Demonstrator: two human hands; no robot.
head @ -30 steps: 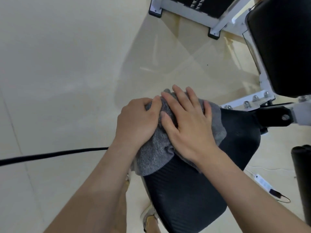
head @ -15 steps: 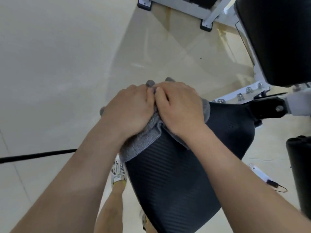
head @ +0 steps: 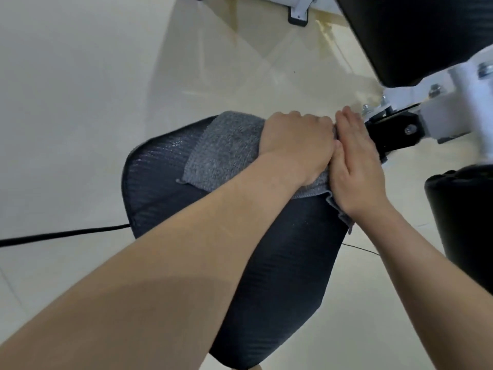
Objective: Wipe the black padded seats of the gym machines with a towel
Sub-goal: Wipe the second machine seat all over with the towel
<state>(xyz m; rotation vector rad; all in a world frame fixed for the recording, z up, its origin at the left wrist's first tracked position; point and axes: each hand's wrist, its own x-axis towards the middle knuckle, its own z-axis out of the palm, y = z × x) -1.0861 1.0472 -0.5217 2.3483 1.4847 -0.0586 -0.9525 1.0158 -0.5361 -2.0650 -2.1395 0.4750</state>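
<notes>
Floor [head: 80, 89] under you: pale, glossy cream tile, faint grout lines crossing at top centre. A black cable [head: 61, 233] lies on it at your left, running in from the frame edge and passing behind the black padded seat [head: 280, 263]. A thinner dark wire [head: 360, 249] shows on the floor just right of the seat. At the top, a white machine frame [head: 274, 2] stands on the floor by a black foot cap [head: 297, 18]. The seat carries a grey towel [head: 221, 153], spread flat over its far end, one corner hanging off the right edge.
</notes>
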